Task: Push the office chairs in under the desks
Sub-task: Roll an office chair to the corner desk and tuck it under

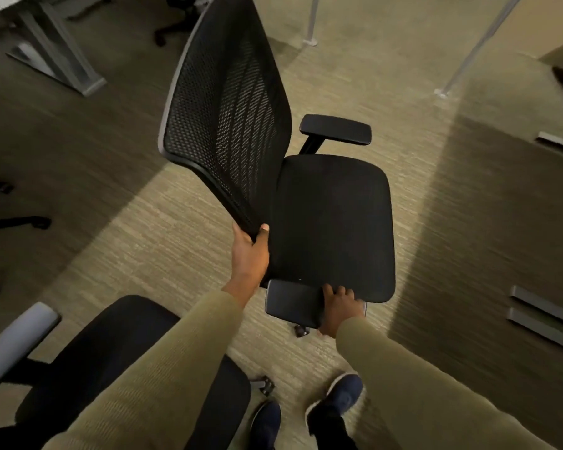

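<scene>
A black office chair (332,222) with a mesh back stands on the carpet in front of me, its seat facing right. My left hand (249,254) grips the near corner of the mesh backrest (228,125), thumb over the edge. My right hand (338,308) holds the near armrest (293,303), fingers curled over its inner edge. A second black chair (88,362) with a grey armrest sits at my lower left, partly under my left sleeve. A white desk (0,4) with grey legs stands at the upper left.
A wood-look cabinet (517,254) with metal handles fills the right side. Thin metal desk legs (481,43) stand at the top right. Chair bases and castors (17,222) show at the left edge and under the far desk (173,27). My shoes (335,401) are on the carpet below.
</scene>
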Demonstrator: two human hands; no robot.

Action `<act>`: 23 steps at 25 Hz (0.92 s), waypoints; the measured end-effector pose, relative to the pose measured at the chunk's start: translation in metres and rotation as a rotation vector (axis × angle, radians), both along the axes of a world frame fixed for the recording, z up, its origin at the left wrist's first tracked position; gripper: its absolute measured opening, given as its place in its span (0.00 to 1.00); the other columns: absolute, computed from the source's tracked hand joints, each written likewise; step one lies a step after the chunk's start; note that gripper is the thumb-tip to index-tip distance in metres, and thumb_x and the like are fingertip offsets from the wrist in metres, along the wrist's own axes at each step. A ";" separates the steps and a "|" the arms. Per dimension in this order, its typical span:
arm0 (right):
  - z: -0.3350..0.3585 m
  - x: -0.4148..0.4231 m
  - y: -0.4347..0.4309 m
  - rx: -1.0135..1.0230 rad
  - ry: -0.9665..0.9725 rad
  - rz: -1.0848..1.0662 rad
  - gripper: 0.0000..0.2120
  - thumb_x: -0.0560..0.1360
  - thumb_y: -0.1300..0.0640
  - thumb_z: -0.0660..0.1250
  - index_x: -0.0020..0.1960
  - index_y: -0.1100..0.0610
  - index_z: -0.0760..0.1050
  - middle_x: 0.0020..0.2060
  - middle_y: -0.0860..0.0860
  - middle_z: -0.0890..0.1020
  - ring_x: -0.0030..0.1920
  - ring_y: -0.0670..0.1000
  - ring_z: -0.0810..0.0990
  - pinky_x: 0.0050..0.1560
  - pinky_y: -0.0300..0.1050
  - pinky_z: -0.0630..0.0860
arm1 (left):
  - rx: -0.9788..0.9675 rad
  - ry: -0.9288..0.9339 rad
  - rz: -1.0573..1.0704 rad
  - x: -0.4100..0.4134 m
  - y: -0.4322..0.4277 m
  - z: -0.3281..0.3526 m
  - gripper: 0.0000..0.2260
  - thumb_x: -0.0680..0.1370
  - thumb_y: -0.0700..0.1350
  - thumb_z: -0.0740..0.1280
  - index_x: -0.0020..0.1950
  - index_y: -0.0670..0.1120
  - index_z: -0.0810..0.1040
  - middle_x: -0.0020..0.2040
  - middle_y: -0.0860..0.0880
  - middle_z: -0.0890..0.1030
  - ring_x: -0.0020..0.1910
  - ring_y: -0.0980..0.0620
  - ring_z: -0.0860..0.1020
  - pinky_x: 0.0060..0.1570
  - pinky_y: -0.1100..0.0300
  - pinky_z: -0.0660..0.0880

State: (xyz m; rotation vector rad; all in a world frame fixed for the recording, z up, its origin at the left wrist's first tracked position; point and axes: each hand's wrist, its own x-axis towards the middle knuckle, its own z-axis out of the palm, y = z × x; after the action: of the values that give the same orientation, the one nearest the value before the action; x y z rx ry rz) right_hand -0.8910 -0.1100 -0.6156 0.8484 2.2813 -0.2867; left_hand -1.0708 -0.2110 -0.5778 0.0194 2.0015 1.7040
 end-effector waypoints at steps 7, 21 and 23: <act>0.015 0.021 0.144 -0.108 -0.011 -0.099 0.45 0.69 0.33 0.69 0.77 0.53 0.57 0.73 0.57 0.66 0.72 0.61 0.65 0.70 0.54 0.66 | -0.088 0.000 -0.069 0.029 0.127 0.006 0.31 0.82 0.47 0.66 0.81 0.45 0.54 0.71 0.44 0.76 0.69 0.46 0.74 0.71 0.51 0.69; 0.056 -0.028 0.380 -0.279 0.261 -0.545 0.30 0.78 0.40 0.63 0.75 0.53 0.65 0.72 0.55 0.71 0.70 0.59 0.70 0.69 0.51 0.66 | -0.206 0.032 -0.351 0.003 0.389 0.017 0.29 0.81 0.50 0.67 0.78 0.42 0.61 0.69 0.43 0.77 0.68 0.42 0.75 0.64 0.56 0.70; 0.080 -0.067 0.411 -0.254 0.462 -0.686 0.24 0.79 0.43 0.64 0.70 0.56 0.72 0.67 0.56 0.77 0.66 0.59 0.74 0.63 0.49 0.70 | -0.183 0.035 -0.488 -0.013 0.423 0.016 0.29 0.81 0.49 0.68 0.78 0.41 0.60 0.70 0.43 0.76 0.69 0.43 0.74 0.60 0.61 0.70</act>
State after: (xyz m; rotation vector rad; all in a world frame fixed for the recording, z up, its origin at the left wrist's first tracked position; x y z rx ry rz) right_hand -0.9580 0.3007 -0.5352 1.5257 2.1960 -1.1523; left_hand -1.0840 0.2116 -0.5619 0.4392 1.9644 1.2171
